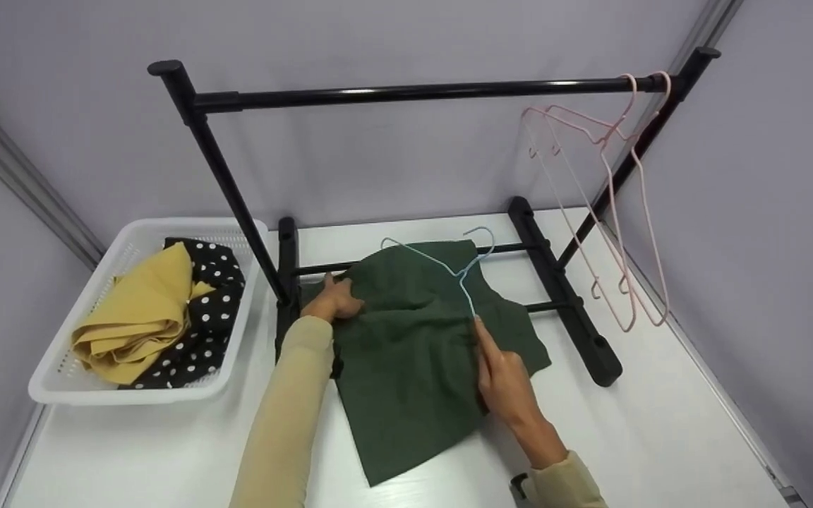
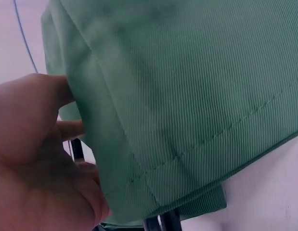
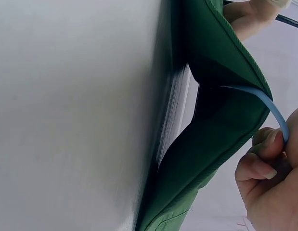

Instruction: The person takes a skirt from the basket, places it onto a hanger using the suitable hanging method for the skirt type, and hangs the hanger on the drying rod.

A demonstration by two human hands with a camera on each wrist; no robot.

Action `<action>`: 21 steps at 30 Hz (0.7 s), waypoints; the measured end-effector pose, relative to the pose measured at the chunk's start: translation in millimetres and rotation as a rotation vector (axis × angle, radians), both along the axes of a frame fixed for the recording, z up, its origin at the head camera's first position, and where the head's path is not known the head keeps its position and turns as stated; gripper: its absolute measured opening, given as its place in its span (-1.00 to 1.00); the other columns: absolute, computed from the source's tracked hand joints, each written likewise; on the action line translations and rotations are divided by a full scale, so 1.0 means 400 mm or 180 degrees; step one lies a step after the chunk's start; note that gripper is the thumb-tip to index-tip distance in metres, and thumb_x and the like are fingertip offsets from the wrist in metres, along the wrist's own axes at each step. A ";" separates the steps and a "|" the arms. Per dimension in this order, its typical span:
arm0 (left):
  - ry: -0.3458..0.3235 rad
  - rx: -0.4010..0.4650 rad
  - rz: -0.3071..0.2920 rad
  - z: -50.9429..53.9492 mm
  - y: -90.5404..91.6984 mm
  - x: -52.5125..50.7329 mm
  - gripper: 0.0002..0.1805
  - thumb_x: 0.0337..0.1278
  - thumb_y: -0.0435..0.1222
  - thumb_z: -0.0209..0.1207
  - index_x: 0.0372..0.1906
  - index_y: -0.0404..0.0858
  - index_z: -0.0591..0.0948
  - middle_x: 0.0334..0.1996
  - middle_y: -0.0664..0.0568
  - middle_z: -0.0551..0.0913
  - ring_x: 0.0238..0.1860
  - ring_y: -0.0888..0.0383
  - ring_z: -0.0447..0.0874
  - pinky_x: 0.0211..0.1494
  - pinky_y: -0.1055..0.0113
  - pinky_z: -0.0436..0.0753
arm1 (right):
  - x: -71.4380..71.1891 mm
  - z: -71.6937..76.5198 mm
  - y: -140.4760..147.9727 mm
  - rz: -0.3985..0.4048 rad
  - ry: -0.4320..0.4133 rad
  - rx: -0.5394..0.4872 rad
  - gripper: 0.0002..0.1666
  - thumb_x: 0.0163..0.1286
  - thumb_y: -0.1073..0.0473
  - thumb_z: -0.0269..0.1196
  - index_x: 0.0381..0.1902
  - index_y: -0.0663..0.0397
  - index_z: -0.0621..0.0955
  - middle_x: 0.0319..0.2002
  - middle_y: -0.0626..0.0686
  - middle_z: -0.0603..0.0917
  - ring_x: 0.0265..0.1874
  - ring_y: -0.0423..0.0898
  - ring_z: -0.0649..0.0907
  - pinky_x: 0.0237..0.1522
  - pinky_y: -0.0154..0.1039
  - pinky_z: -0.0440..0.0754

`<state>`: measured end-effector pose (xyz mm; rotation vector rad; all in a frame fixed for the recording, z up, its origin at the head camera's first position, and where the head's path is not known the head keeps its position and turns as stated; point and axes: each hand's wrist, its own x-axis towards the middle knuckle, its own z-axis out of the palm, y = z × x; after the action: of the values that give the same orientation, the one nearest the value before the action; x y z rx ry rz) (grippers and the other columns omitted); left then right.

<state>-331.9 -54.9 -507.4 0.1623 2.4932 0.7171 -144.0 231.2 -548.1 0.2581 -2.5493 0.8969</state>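
A dark green garment, ribbed and stitched along its edges, lies spread over the white table and the rack's lower bars. At its upper left side, my left hand grips the cloth edge; in the left wrist view some fingers pass behind the fabric. My right hand holds a light blue hanger by one side, above the garment. In the right wrist view, curled fingers surround the hanger, and part of it runs into an opening of the garment. Cloth hides that part's end.
A black clothes rack stands over the table. Two pink hangers hang at the right end of its bar. On the left, a white basket holds yellow cloth and black polka-dot cloth. Walls enclose the back and sides.
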 end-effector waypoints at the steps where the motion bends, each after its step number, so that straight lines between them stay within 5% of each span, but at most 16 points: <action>1: 0.0011 -0.0008 0.0003 0.000 0.001 0.001 -0.26 0.55 -0.13 -0.01 0.62 -0.37 0.04 0.63 -0.34 -0.28 0.59 -0.29 -0.05 0.56 -0.16 0.15 | 0.001 0.000 0.000 0.0006 0.0005 0.0002 -0.35 0.52 0.39 0.14 0.53 0.11 0.35 -0.70 -0.19 0.30 -0.68 -0.28 0.28 -0.61 -0.33 0.34; 7: 0.0107 0.0103 -0.0194 0.009 0.006 -0.004 -0.30 0.52 -0.15 0.00 0.53 -0.52 0.18 0.52 -0.39 0.18 0.47 -0.27 0.26 0.47 -0.11 0.35 | 0.000 -0.003 -0.002 -0.0003 0.0061 0.0027 -0.34 0.50 0.41 0.15 0.53 0.12 0.36 -0.71 -0.18 0.34 -0.67 -0.27 0.30 -0.59 -0.31 0.38; 10: 0.0131 0.0214 -0.0300 0.017 0.005 -0.006 -0.28 0.54 -0.15 -0.01 0.52 -0.56 0.15 0.52 -0.42 0.16 0.50 -0.29 0.21 0.49 -0.10 0.32 | -0.001 -0.005 -0.004 -0.0004 0.0055 0.0023 -0.35 0.52 0.40 0.14 0.52 0.13 0.36 -0.71 -0.18 0.34 -0.67 -0.28 0.30 -0.59 -0.31 0.38; 12: 0.0329 0.0320 -0.0313 0.026 0.009 -0.009 -0.29 0.54 -0.15 0.00 0.51 -0.57 0.16 0.53 -0.41 0.12 0.51 -0.28 0.18 0.52 -0.08 0.27 | 0.000 -0.006 -0.006 0.0005 0.0038 0.0026 -0.35 0.52 0.40 0.14 0.53 0.13 0.36 -0.71 -0.19 0.34 -0.68 -0.29 0.29 -0.59 -0.32 0.39; 17: 0.1233 0.0768 -0.0125 0.057 0.045 -0.024 -0.34 0.52 -0.21 0.05 0.50 -0.51 0.22 0.56 -0.25 0.09 0.55 -0.19 0.13 0.57 -0.03 0.17 | 0.004 -0.006 -0.010 0.0034 -0.0007 -0.0001 -0.35 0.52 0.42 0.12 0.53 0.16 0.34 -0.73 -0.18 0.35 -0.69 -0.31 0.28 -0.60 -0.34 0.40; 21: 0.1219 0.0498 -0.0092 0.074 0.067 -0.013 -0.32 0.50 -0.23 0.08 0.54 -0.44 0.20 0.59 -0.23 0.07 0.55 -0.19 0.15 0.55 -0.10 0.21 | 0.003 -0.002 -0.014 0.0084 0.0006 -0.0029 -0.32 0.51 0.43 0.13 0.54 0.14 0.33 -0.72 -0.15 0.39 -0.67 -0.29 0.31 -0.55 -0.31 0.46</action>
<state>-336.9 -28.2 -478.0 0.4277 2.7838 0.9437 -142.9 225.5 -548.8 0.2905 -2.5451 0.9175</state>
